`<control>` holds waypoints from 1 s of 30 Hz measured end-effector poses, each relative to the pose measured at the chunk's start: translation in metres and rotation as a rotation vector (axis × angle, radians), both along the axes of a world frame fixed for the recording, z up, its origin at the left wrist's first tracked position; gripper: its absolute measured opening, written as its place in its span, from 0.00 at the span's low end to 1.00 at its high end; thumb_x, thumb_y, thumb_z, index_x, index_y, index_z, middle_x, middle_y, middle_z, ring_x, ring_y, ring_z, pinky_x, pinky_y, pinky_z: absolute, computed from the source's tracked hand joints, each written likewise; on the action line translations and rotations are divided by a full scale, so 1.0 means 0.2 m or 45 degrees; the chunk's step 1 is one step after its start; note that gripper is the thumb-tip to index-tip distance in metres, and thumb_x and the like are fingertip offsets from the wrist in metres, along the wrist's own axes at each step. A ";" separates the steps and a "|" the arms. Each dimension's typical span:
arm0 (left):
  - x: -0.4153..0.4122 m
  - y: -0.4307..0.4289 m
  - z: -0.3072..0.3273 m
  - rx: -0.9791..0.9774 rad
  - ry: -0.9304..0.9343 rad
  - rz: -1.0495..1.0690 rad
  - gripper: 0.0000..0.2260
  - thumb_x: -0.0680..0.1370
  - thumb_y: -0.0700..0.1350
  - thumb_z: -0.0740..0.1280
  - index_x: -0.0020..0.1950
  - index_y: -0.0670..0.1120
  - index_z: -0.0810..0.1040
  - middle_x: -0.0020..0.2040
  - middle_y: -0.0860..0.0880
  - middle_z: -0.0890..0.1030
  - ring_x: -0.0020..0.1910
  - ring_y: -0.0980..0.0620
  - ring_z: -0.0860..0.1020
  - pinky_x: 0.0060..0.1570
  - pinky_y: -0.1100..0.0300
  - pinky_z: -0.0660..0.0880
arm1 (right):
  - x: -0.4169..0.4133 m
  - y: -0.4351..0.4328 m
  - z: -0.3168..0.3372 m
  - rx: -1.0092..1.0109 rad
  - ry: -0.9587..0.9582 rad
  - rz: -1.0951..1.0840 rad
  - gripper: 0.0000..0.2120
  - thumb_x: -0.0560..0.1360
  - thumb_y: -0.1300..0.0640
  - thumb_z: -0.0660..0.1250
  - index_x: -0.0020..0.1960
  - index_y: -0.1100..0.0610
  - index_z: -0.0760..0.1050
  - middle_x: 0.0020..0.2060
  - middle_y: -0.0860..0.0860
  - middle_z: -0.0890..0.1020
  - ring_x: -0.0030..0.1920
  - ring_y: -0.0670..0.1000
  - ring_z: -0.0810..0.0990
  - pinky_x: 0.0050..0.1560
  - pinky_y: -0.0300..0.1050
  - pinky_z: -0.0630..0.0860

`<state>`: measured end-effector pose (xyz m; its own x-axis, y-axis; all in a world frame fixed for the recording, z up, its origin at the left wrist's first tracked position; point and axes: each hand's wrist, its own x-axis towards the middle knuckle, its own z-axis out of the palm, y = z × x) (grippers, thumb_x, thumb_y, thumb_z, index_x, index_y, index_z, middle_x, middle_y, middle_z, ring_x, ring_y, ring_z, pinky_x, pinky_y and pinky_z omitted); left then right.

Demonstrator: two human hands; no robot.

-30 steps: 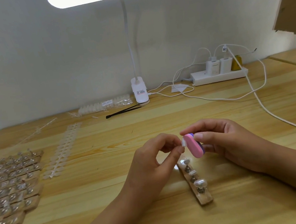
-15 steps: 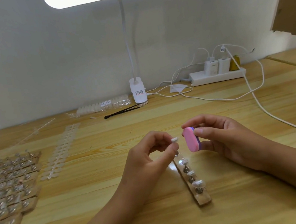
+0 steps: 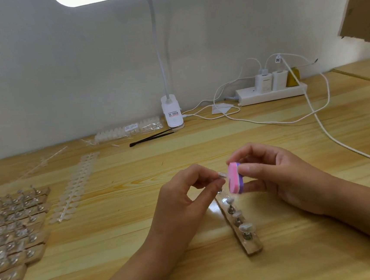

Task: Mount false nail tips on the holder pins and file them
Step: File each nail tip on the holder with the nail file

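While left hand (image 3: 185, 198) pinches nail tip (image 3: 221, 174), right hand (image 3: 280, 175) grips pink file (image 3: 234, 178) beside it

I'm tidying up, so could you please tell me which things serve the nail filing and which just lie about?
In use: nail tip pinched in left hand; pink file block in right hand; holder strip with pins.
Lying about: black tweezers; power strip; lamp clamp.

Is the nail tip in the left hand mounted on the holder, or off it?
Off. The left hand pinches the tip above the holder, next to the pink file that the right hand holds.
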<state>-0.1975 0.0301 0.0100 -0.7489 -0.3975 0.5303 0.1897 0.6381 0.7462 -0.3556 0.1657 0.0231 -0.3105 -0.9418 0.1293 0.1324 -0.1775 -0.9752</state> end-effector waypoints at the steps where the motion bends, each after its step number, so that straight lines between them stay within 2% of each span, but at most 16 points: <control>1: 0.00 0.00 0.00 -0.007 0.003 0.001 0.02 0.75 0.45 0.71 0.47 0.49 0.82 0.42 0.54 0.83 0.45 0.50 0.81 0.48 0.54 0.77 | -0.01 0.00 0.00 -0.018 -0.018 -0.044 0.08 0.69 0.56 0.74 0.49 0.53 0.83 0.42 0.52 0.84 0.45 0.49 0.84 0.47 0.42 0.81; 6: 0.00 0.00 -0.01 -0.019 0.003 0.015 0.01 0.75 0.46 0.71 0.46 0.50 0.81 0.42 0.56 0.83 0.45 0.50 0.80 0.47 0.55 0.77 | 0.00 0.00 -0.01 0.026 0.025 0.076 0.07 0.71 0.58 0.75 0.48 0.54 0.82 0.44 0.54 0.84 0.47 0.51 0.85 0.48 0.43 0.81; 10: 0.00 0.00 -0.01 0.011 -0.003 0.003 0.01 0.75 0.45 0.70 0.46 0.51 0.81 0.42 0.56 0.83 0.45 0.51 0.80 0.48 0.57 0.76 | -0.02 -0.01 0.00 -0.022 -0.045 -0.123 0.09 0.67 0.55 0.75 0.47 0.52 0.83 0.41 0.51 0.84 0.45 0.50 0.85 0.47 0.42 0.81; 14: 0.00 0.00 -0.01 -0.017 -0.016 -0.002 0.02 0.76 0.45 0.70 0.47 0.53 0.80 0.42 0.56 0.83 0.46 0.51 0.81 0.48 0.56 0.77 | 0.00 0.00 0.00 0.016 -0.019 0.071 0.06 0.70 0.58 0.75 0.47 0.54 0.83 0.42 0.53 0.84 0.45 0.50 0.85 0.46 0.42 0.81; 19: 0.00 0.00 -0.01 0.003 -0.039 -0.017 0.04 0.76 0.45 0.69 0.47 0.54 0.80 0.43 0.55 0.83 0.47 0.50 0.81 0.50 0.55 0.76 | -0.03 -0.01 0.00 -0.018 -0.138 -0.170 0.05 0.69 0.60 0.75 0.44 0.53 0.84 0.40 0.53 0.82 0.43 0.49 0.84 0.44 0.41 0.81; 22: 0.00 0.00 -0.01 -0.004 -0.045 -0.011 0.02 0.76 0.46 0.69 0.47 0.53 0.80 0.42 0.55 0.83 0.47 0.50 0.81 0.50 0.54 0.76 | -0.02 0.00 -0.01 0.025 -0.047 0.058 0.07 0.69 0.58 0.75 0.47 0.55 0.83 0.43 0.54 0.83 0.44 0.49 0.84 0.44 0.41 0.80; 26: 0.00 0.00 -0.01 -0.019 -0.062 -0.013 0.04 0.76 0.45 0.70 0.48 0.54 0.80 0.43 0.56 0.83 0.48 0.51 0.81 0.50 0.55 0.76 | -0.04 -0.01 0.00 -0.042 -0.117 -0.129 0.11 0.66 0.55 0.74 0.48 0.52 0.84 0.42 0.51 0.83 0.45 0.48 0.84 0.45 0.40 0.80; 30: 0.00 0.00 0.00 -0.027 -0.059 -0.007 0.02 0.76 0.46 0.69 0.48 0.52 0.81 0.43 0.55 0.83 0.47 0.49 0.81 0.50 0.52 0.77 | -0.03 0.00 -0.01 0.046 -0.040 0.105 0.09 0.69 0.58 0.75 0.49 0.55 0.83 0.44 0.53 0.83 0.45 0.49 0.84 0.45 0.40 0.80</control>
